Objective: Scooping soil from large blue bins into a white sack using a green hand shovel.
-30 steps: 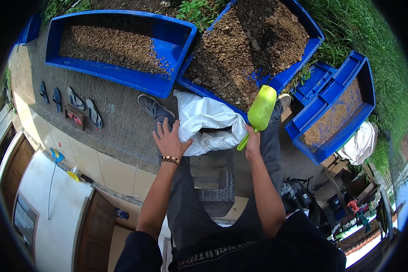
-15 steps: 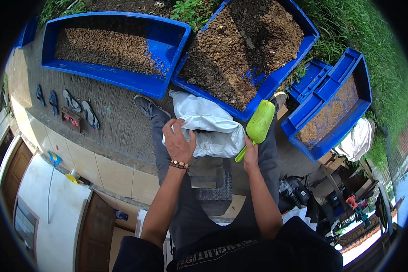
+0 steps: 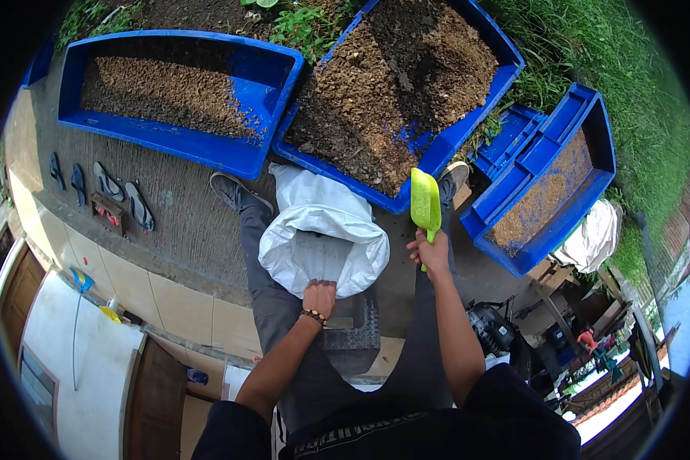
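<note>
A white woven sack (image 3: 327,201) stands between my legs with its mouth spread wide. My left hand (image 3: 320,297) grips the near rim of that sack, fingers folded over the edge. In my right hand (image 3: 431,251) is a lime-green scoop (image 3: 425,201), held by its handle with the blade pointing up and away from me. The scoop's hollow side shows in part, and I see no material in it. Right beyond the sack lies a large blue tray (image 3: 445,157) filled with brown, crumbly material (image 3: 356,107).
Another blue tray (image 3: 149,144) with brown crumbs lies at the far left. On the right a smaller blue tray (image 3: 540,222) sits near a white sack (image 3: 590,239). Sandals (image 3: 138,205) and a small wooden stool (image 3: 107,211) are on the concrete at left. Grass borders the far right.
My left hand has moved nearer to me and closed on the sack's rim, and the sack's mouth has opened wide. The scoop has turned more upright in my right hand.
</note>
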